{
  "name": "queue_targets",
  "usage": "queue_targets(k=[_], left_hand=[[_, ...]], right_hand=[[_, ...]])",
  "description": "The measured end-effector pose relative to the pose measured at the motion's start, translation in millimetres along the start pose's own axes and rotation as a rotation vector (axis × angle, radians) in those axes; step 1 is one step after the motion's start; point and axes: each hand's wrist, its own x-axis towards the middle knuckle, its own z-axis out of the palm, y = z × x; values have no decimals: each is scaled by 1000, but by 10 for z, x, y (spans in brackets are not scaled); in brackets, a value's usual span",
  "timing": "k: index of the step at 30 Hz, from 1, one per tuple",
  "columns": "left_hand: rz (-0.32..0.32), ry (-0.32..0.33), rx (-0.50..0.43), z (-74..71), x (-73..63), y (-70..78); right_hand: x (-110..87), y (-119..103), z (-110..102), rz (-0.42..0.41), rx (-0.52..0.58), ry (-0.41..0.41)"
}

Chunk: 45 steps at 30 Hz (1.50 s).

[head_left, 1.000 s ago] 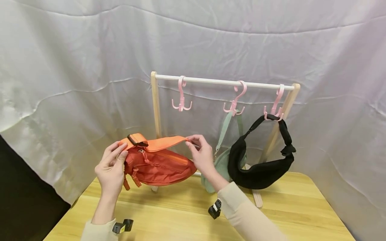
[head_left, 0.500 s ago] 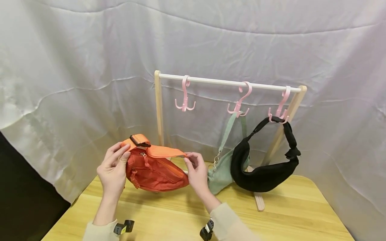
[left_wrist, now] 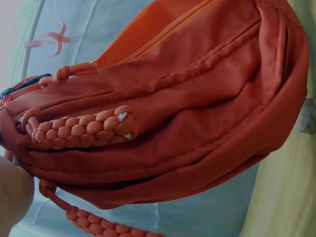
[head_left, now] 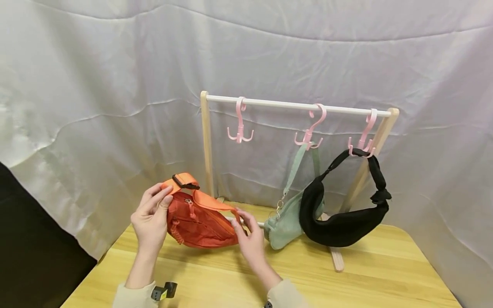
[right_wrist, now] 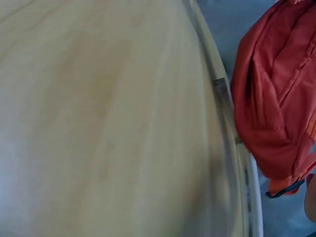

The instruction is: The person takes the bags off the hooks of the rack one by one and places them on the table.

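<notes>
A red waist bag [head_left: 202,226] with an orange strap [head_left: 212,202] hangs above the table between my two hands. My left hand [head_left: 151,220] pinches the strap at the bag's left end, beside a black buckle [head_left: 184,184]. At the right end my right hand [head_left: 252,244] holds the bag where the strap meets it, thumb in front; its far fingers are partly hidden. Braided zipper pulls [left_wrist: 81,129] dangle from the bag in the left wrist view. The right wrist view shows the bag's red fabric [right_wrist: 266,98] and only a sliver of a fingertip.
Behind stands a wooden rack with a white rod [head_left: 285,104] and three pink hooks. The left hook [head_left: 240,124] bears nothing. A green bag [head_left: 286,226] hangs from the middle hook, a black bag [head_left: 343,229] from the right one. A grey curtain [head_left: 115,64] backs the table [head_left: 204,273].
My right hand has moved down and slightly left along the strap to the bag's right end. That strap end has dropped with it. My left hand keeps its grip, with the view shifted a little.
</notes>
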Motion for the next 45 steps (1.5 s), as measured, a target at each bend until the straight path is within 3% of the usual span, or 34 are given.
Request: queue_targets(k=[5, 12, 17, 22, 24, 34, 42, 45], left_hand=[[4, 20, 3, -6, 17, 16], [-8, 65, -63, -46, 45, 9], [-47, 97, -94, -77, 50, -37], [-85, 127, -21, -121, 46, -81], [-89, 119, 17, -149, 55, -108], [-61, 73, 6, -384, 118, -225], [-71, -3, 265, -546, 221, -276], [-94, -11, 309, -602, 238, -306]], right_hand=[[-81, 65, -38, 21, -54, -48], [-118, 165, -51, -84, -71, -69], [-116, 193, -58, -116, -79, -82], [-92, 176, -87, -144, -128, -63], [-79, 169, -93, -150, -140, -49], [-57, 42, -28, -137, -199, -65], [-40, -62, 39, -85, -229, -125], [-55, -61, 69, -30, -228, -158]])
